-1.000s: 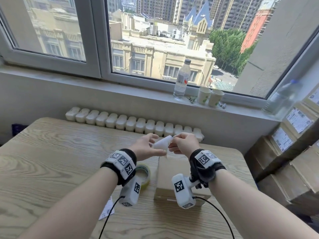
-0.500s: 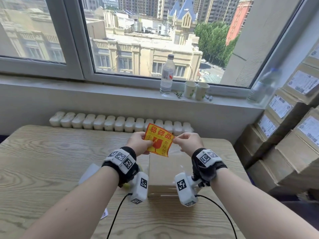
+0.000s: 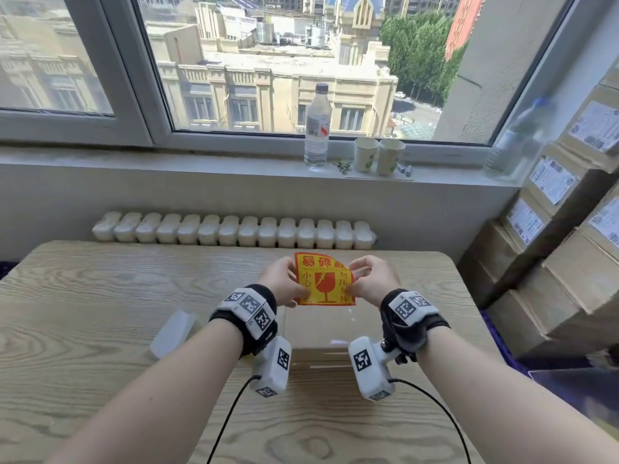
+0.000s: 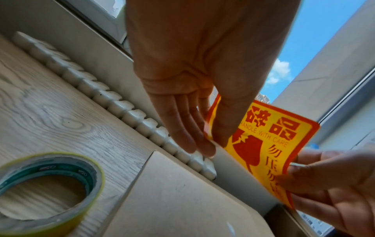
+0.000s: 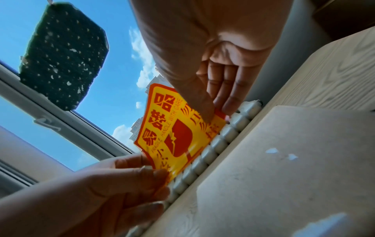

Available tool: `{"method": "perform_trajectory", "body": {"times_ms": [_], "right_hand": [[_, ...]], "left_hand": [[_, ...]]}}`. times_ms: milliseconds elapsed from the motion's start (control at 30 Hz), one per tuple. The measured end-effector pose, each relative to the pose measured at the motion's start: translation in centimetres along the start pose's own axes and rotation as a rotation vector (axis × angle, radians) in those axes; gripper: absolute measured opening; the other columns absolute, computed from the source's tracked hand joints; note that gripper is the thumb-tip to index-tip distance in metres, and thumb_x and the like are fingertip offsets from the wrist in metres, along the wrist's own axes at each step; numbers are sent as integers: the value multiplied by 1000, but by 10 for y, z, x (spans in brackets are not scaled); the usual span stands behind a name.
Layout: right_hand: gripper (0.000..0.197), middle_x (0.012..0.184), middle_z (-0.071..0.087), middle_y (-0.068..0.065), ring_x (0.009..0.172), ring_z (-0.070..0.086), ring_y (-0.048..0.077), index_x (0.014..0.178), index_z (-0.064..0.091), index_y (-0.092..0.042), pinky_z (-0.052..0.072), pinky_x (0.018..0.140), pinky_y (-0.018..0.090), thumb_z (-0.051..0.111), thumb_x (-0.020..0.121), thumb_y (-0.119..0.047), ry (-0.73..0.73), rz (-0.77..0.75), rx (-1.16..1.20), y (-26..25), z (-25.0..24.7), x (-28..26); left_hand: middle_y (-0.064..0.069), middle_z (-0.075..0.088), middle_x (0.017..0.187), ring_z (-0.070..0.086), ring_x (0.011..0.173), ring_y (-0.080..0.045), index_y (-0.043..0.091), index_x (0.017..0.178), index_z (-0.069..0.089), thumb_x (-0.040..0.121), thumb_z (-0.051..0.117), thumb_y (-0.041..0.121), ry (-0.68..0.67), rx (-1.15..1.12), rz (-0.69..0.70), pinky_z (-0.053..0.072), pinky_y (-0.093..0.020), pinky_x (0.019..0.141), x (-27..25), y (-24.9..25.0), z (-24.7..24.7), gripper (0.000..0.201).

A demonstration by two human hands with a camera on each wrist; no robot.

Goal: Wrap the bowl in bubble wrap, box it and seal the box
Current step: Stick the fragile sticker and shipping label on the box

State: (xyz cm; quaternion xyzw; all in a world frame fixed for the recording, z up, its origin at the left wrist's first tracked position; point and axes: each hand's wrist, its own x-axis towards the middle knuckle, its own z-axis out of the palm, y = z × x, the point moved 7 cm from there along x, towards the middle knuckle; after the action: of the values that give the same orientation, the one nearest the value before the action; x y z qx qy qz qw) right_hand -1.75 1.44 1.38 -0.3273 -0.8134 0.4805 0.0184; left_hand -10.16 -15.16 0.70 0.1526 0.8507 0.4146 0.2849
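A closed cardboard box (image 3: pixel 321 333) lies on the wooden table (image 3: pixel 100 296) between my wrists. Above its far half I hold a yellow and red fragile sticker (image 3: pixel 323 279), printed face toward me. My left hand (image 3: pixel 301 291) pinches its left edge and my right hand (image 3: pixel 350 289) pinches its right edge. The left wrist view shows the thumb and fingers (image 4: pixel 202 141) on the sticker (image 4: pixel 270 144) above the box (image 4: pixel 182 200). In the right wrist view the sticker (image 5: pixel 174 133) hangs over the box (image 5: pixel 284 160). The bowl is hidden.
A tape roll (image 4: pixel 46 184) lies left of the box. A white backing sheet (image 3: pixel 172 333) rests on the table at the left. On the sill stand a water bottle (image 3: pixel 316 128) and two paper cups (image 3: pixel 378 157). Labelled cartons (image 3: pixel 569 246) are stacked at the right.
One second ago both hands held a white piece over the box. Since then the sticker has come face toward me, a white backing sheet has appeared at the left, and the sticker now hangs squarer.
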Motion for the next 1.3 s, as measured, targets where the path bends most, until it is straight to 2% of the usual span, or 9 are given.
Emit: {"method": "perform_trajectory", "body": {"times_ms": [100,200,400,533,633,800,1067,1200,1300], "right_hand": [[38,99,68,4,95,63,18,99,62,-17,50,74,26,75,70,4,-36,12,-70,15,3,1],[44,97,63,0,90,59,15,108,62,-16,45,75,23,77,70,1,-99,31,-141,28,10,6],[33,99,67,0,91,61,13,98,69,-16,44,74,23,81,70,-4,-170,53,-219,49,15,20],[25,82,65,-2,82,61,14,82,67,-19,50,73,26,81,68,-4,-191,49,-232,54,16,28],[28,74,59,-8,80,60,13,85,67,-18,49,71,25,82,67,-5,-213,54,-251,56,19,32],[33,76,57,-9,83,58,12,95,68,-14,48,73,26,84,66,-9,-226,48,-301,59,22,33],[36,80,59,-7,84,58,13,97,67,-16,45,72,25,86,66,-15,-254,84,-305,58,22,35],[36,77,56,-10,84,57,13,95,64,-19,42,71,24,85,66,-12,-276,90,-329,59,25,34],[37,79,56,-11,85,58,13,91,61,-21,44,69,24,86,65,-12,-281,76,-384,60,28,33]], "left_hand": [[-5,66,91,68,85,-21,14,107,50,74,76,3,2,79,-8,58,-38,79,6,-6,11,44],[-1,63,90,65,87,-18,18,115,48,71,79,5,-6,130,-20,56,-37,82,9,-13,25,56],[2,58,81,61,76,-12,20,121,45,66,83,7,-46,177,-47,54,-30,75,17,-25,44,68],[3,56,75,60,72,-13,22,119,47,62,86,10,-55,206,-51,54,-31,73,25,-23,51,70],[-1,62,82,66,80,-19,23,115,47,61,87,12,-59,211,-64,58,-36,74,29,-26,54,68],[-1,63,83,67,76,-18,25,108,44,64,86,11,-83,210,-85,59,-33,67,31,-32,55,62],[2,61,72,62,62,-12,21,117,44,67,84,10,-100,174,-91,54,-26,60,35,-35,52,64],[0,63,80,63,68,-14,23,122,43,65,85,12,-114,201,-89,54,-27,63,34,-36,54,72],[-8,65,105,64,90,-22,21,128,42,62,87,14,-85,240,-77,55,-33,76,33,-38,55,80]]}}
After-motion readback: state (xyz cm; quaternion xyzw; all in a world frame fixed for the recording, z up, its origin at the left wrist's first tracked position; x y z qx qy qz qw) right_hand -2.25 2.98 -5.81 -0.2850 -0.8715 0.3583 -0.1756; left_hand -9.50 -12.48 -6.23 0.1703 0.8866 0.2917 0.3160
